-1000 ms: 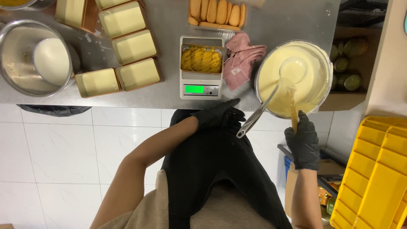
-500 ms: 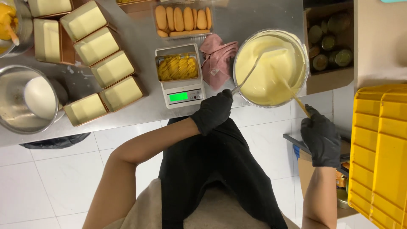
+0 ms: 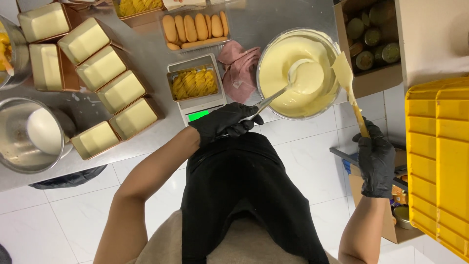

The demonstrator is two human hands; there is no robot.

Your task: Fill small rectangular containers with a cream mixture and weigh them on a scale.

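From the head view, the left hand (image 3: 224,122), in a black glove, is closed tight around the handle of a ladle (image 3: 305,78). The ladle's cup sits in the big bowl (image 3: 264,54) of pale yellow cream, in the upper middle of the frame. The cup is full of cream.

The right hand (image 3: 376,161), also gloved, is closed around the wooden handle of a spatula (image 3: 342,71) at the right of the frame. Half a second ago the spatula blade lay in the cream, close to the ladle. Now it is up at the right rim of the bowl, apart from the ladle. So the scraping has stopped for now, and the full ladle is on its own in the cream.

Left of the bowl lie a pink cloth (image 3: 242,68) and a scale (image 3: 198,105) with a tray of yellow bits (image 3: 193,83) on it. Cream-filled boxes (image 3: 112,78) fill the upper left.

Some things are hard to see. The end of the ladle handle is hidden inside the glove. The boxes at the top edge are cut off. The metal pot (image 3: 29,137) at the left is cut off too. The yellow crates (image 3: 439,161) run off the right side. The scale's green screen is too small to read.
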